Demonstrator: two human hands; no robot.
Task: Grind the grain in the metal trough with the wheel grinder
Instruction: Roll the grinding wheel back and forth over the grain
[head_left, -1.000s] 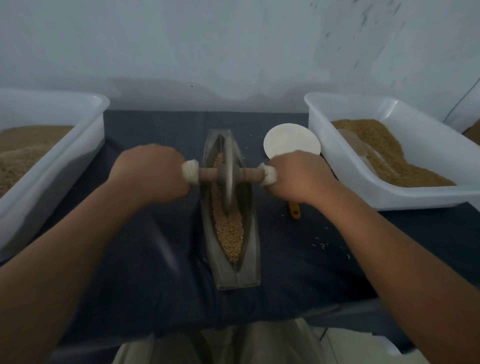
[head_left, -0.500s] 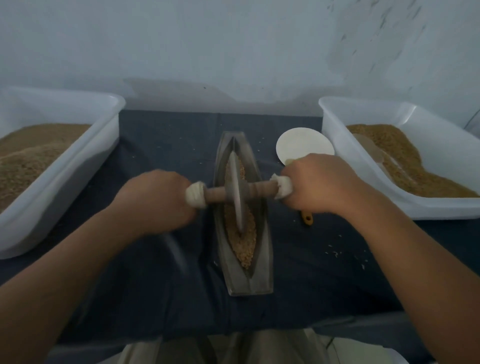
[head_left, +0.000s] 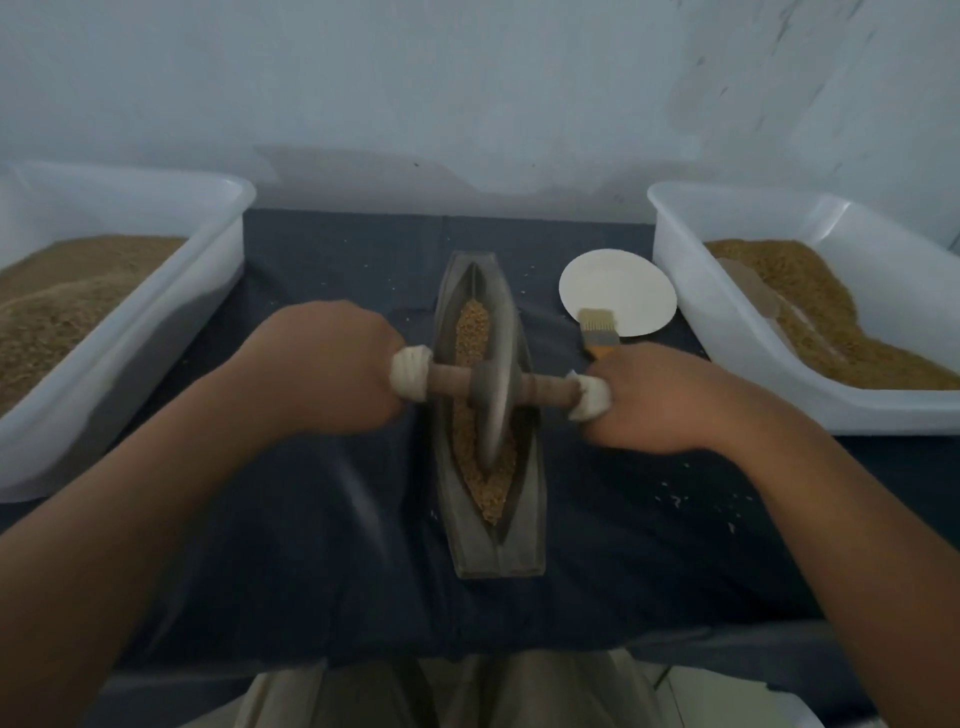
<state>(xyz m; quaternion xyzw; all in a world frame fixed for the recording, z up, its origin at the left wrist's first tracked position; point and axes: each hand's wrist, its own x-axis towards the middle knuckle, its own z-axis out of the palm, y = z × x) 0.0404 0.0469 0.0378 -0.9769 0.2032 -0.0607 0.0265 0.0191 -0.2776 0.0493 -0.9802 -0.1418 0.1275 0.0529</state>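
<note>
A boat-shaped metal trough (head_left: 524, 530) lies lengthwise on the dark cloth in front of me, with tan grain (head_left: 472, 332) along its groove. The wheel grinder (head_left: 496, 384) stands upright in the groove near the trough's middle, its wooden axle crossing the trough. My left hand (head_left: 327, 364) grips the cloth-wrapped left end of the axle. My right hand (head_left: 660, 400) grips the wrapped right end. The fingers of both hands are hidden under the knuckles.
White tubs of grain stand on both sides: the left tub (head_left: 218, 270) and the right tub (head_left: 675, 249). A round white plate (head_left: 618, 280) lies beside the right tub, and a small yellow-handled brush (head_left: 597, 332) rests on it. Loose grains dot the cloth (head_left: 696, 499).
The wheel has rolled towards me along the trough, from its far part to near the middle. Both hands came back with the axle. The brush, hidden before, now shows.
</note>
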